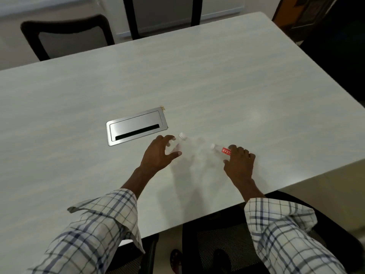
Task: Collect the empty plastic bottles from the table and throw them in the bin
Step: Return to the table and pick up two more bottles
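Evidently both hands are out over the bench so that each can take one bottle in the same reach, which would clear the two empties in a single trip to the bin; no bin shows in this view. The left hand curls around the clear, label-less bottle, which lies or leans with its white cap pointing far and right, just right of the metal cable hatch. Its fingers are spread wide, thumb near and the rest on the far side of the body; they look to be touching the plastic, but whether they have clamped I cannot tell. The right hand sits on the red-labelled bottle, which lies on its side with the cap pointing left. Those fingers are wrapped together over its lower half, apparently gripping it. Both bottles rest near the bench's near edge.
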A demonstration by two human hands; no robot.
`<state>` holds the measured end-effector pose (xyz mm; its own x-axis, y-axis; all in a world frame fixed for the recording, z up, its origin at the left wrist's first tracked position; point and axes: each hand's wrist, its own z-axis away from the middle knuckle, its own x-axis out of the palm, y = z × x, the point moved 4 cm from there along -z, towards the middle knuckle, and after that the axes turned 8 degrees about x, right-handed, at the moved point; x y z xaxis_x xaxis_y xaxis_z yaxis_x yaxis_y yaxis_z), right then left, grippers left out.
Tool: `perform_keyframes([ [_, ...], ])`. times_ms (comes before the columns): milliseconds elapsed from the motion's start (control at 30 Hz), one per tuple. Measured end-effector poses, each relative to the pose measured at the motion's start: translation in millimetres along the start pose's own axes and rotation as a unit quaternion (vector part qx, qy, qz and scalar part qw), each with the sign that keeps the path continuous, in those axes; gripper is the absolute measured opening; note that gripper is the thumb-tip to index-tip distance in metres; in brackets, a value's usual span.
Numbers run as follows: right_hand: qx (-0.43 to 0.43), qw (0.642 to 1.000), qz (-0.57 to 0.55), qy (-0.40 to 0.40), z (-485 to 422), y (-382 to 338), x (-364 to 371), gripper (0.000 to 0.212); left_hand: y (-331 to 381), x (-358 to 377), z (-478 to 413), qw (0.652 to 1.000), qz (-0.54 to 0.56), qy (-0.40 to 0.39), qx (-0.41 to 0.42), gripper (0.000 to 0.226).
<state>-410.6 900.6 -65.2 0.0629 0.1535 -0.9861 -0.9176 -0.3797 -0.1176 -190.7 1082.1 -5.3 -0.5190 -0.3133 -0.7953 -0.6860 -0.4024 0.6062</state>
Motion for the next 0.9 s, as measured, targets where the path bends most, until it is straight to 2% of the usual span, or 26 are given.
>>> perform_keyframes([
  [67,0.049,0.992,-0.112,-0.004,2,20,-12,0.048,20,6,-7,1.0,0.017,-0.002,0.008,0.053],
  [167,0.091,0.961,-0.263,-0.007,-1,53,-41,0.047,61,14,-26,0.999,0.04,-0.002,0.019,0.051],
  [300,0.153,0.909,-0.386,0.036,-7,130,-99,0.044,140,35,-61,0.996,0.075,-0.012,0.052,0.047],
  [467,0.225,0.874,-0.417,0.11,-3,266,-169,0.043,269,87,-91,0.987,0.11,-0.047,0.106,0.044],
  [600,0.275,0.847,-0.432,0.14,-2,370,-209,0.043,372,141,-110,0.977,0.124,-0.065,0.161,0.042],
  [900,0.319,0.809,-0.461,0.174,-38,592,-244,0.045,600,307,-158,0.955,0.126,-0.113,0.244,0.046],
])
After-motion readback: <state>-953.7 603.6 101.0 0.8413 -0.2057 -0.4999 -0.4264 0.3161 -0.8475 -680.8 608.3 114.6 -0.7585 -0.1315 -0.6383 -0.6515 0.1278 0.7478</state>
